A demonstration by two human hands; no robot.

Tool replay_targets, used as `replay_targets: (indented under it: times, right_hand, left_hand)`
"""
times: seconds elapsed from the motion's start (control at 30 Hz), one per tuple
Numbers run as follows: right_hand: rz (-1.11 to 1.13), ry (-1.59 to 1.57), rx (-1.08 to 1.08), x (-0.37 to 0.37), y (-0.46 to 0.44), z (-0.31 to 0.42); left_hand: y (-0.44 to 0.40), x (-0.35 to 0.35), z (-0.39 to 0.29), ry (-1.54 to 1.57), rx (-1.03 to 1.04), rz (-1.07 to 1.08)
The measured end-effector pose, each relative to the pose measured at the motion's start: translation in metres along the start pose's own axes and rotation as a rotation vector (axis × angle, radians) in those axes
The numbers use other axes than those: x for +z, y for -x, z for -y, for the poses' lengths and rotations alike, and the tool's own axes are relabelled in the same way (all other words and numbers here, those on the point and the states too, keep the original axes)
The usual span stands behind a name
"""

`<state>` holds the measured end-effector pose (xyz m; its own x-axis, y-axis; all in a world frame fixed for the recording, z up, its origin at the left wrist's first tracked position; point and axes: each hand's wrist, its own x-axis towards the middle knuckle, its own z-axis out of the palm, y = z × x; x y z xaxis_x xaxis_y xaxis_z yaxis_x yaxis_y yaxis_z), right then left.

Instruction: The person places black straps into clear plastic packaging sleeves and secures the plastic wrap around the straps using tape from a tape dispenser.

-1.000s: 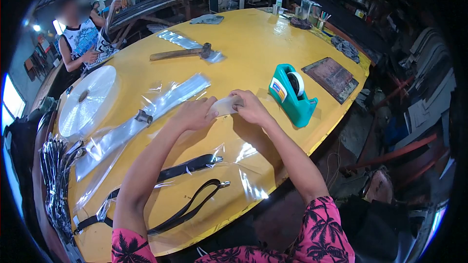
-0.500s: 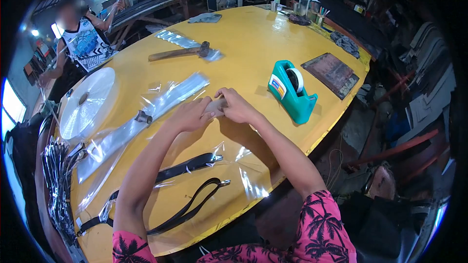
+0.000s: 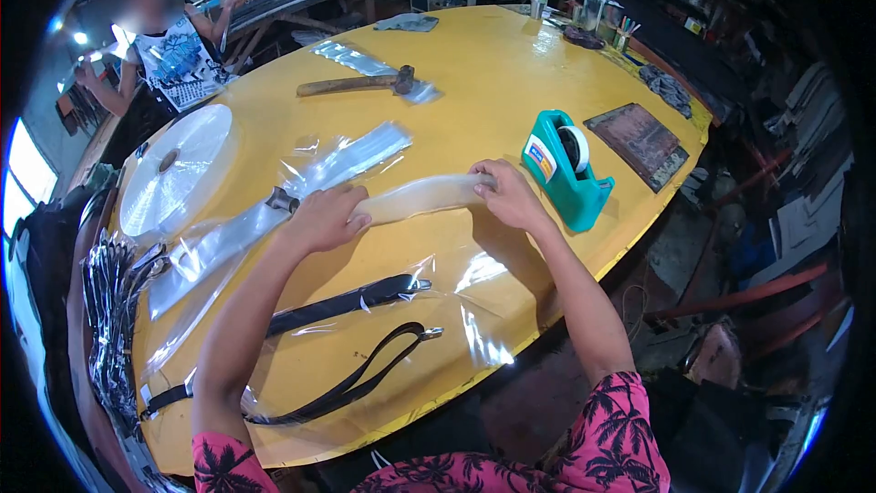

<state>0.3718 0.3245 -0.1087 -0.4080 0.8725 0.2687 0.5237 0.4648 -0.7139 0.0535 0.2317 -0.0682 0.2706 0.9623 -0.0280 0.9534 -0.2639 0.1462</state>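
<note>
A translucent plastic strip (image 3: pixel 424 196) is stretched between my two hands above the yellow table. My left hand (image 3: pixel 328 217) pinches its left end, and its right end is gripped in the fingers of my right hand (image 3: pixel 506 194). To the left lie flat clear plastic sleeves (image 3: pixel 219 242), with a small dark metal piece (image 3: pixel 283 201) on them near my left wrist. Closer to me, a black belt (image 3: pixel 351 303) lies on clear film beside a looped black belt (image 3: pixel 351 393), both with metal ends. A teal tape dispenser (image 3: pixel 568 173) stands right of my right hand.
On the yellow table (image 3: pixel 493 82) are a hammer (image 3: pixel 356 84), a large roll of clear plastic (image 3: pixel 178 169), a dark flat slab (image 3: pixel 636 146) and a grey cloth (image 3: pixel 406 23). A bundle of wrapped black straps (image 3: pixel 114 319) hangs at the left edge. Another person (image 3: pixel 178 55) stands across the table.
My hands have moved apart, drawing the plastic strip out between them; before, they were close together on a bunched or rolled piece. The view has shifted slightly.
</note>
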Motion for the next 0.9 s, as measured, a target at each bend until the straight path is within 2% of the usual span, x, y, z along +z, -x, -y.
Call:
replay_targets:
  times: [0.1,0.17,0.2,0.27,0.3,0.4,0.47,0.6,0.67,0.9]
  right_hand:
    - [-0.008,0.005,0.014,0.0,0.002,0.001]
    - [-0.014,0.022,0.002,0.002,0.0,0.002]
    - [-0.017,0.016,0.003,0.003,0.0,0.001]
    - [-0.01,0.017,-0.003,0.003,0.003,-0.003]
    - [-0.022,0.029,-0.02,0.003,0.004,-0.004]
    - [-0.007,0.019,-0.044,0.002,0.004,-0.001]
    - [0.004,0.0,-0.016,0.004,0.002,0.002]
    - [-0.064,-0.056,-0.008,0.006,0.007,0.001]
    - [-0.126,-0.07,-0.014,0.013,0.007,-0.003]
    - [-0.041,-0.116,0.016,0.014,0.001,0.003]
  left_hand:
    - [-0.007,-0.001,-0.006,0.0,0.039,0.01]
    - [-0.013,0.003,-0.021,-0.03,0.087,-0.186]
    - [-0.017,0.009,-0.029,-0.029,0.083,-0.189]
    - [-0.029,0.03,-0.047,-0.026,0.15,-0.456]
    - [-0.034,0.039,-0.057,-0.024,0.135,-0.466]
    - [-0.048,0.052,-0.075,-0.034,0.139,-0.484]
    - [-0.058,0.053,-0.078,-0.147,0.075,-0.278]
    - [-0.063,0.056,-0.069,-0.218,0.127,-0.291]
    - [-0.058,0.055,-0.07,-0.107,0.148,-0.36]
    - [-0.053,0.04,-0.07,-0.074,0.118,-0.251]
